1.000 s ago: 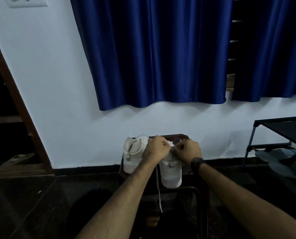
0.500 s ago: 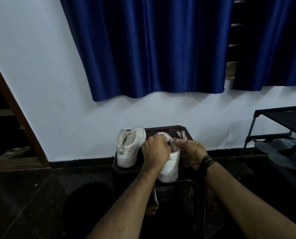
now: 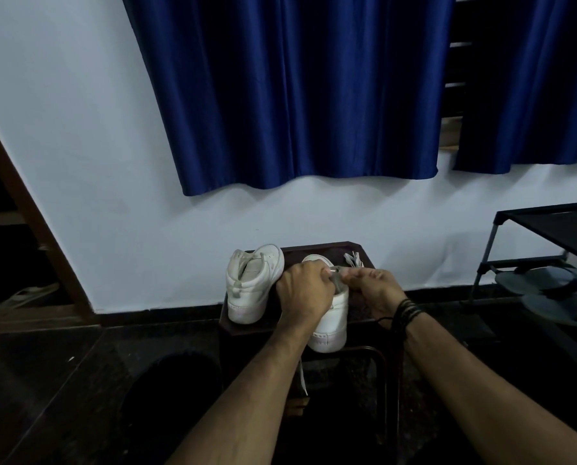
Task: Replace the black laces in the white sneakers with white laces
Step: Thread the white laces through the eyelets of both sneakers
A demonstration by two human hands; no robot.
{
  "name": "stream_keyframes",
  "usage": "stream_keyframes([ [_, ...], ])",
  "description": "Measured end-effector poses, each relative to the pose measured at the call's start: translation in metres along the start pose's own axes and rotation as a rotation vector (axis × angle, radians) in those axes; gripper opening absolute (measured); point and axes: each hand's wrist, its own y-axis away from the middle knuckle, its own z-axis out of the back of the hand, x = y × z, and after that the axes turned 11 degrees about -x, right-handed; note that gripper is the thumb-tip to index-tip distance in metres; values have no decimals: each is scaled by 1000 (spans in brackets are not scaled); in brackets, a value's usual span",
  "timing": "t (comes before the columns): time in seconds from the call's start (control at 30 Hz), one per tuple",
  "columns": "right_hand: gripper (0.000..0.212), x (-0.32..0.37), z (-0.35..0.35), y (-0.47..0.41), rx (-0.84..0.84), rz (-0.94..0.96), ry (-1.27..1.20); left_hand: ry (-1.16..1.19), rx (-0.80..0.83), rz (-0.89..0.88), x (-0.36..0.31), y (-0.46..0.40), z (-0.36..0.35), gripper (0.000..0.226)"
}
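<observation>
My left hand (image 3: 302, 292): curled over the right sneaker (image 3: 330, 317), lower centre, pinching its white lace (image 3: 334, 271).
My right hand (image 3: 372, 290): pinching the same lace.

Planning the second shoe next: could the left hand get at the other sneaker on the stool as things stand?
Probably yes: the other sneaker stands uncovered just beside the left hand. But that hand grips the lace at the near sneaker, so it must let go first.

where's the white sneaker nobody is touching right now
In the head view, the untouched white sneaker stands on the dark wooden stool, at its left edge, just left of the left hand.
</observation>
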Motion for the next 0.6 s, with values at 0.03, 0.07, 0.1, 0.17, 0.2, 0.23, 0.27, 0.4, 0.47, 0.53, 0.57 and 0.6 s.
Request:
stream_keyframes([
  [0.03, 16, 0, 0, 0, -9, 7, 0, -3, 4, 2, 0, 0, 0, 25],
  [0.07, 15, 0, -1, 0, -12, 10, -2, -8, 7, 4, 0, -1, 0, 25],
  [0.1, 16, 1, -2, 0, -16, 10, -2, -16, 12, 2, -1, -1, 0, 26],
  [0.17, 15, 1, -4, -1, -29, 17, 14, -38, 23, -9, -3, -2, 1, 26],
  [0.2, 14, 2, -5, -2, -39, 27, 26, -46, 35, -10, -5, -3, 2, 26],
  [0.23, 13, 3, -7, -2, -46, 41, 39, -55, 50, -4, -6, -5, 3, 25],
  [0.27, 13, 3, -7, -2, -50, 56, 49, -65, 66, 5, -8, -6, 5, 24],
  [0.4, 9, -3, -8, -3, -40, 89, 48, -95, 96, 43, -12, -6, 5, 25],
  [0.47, 6, -4, -8, -5, -41, 117, 95, -101, 95, 55, -16, -6, 7, 26],
  [0.53, 8, -5, -8, -10, -33, 149, 151, -124, 101, 24, -18, -8, 10, 25],
  [0.57, 7, -5, -7, -10, -22, 161, 150, -138, 108, -3, -19, -7, 12, 24],
  [0.6, 7, -4, -8, -10, -13, 169, 130, -148, 112, -31, -18, -7, 13, 22],
])
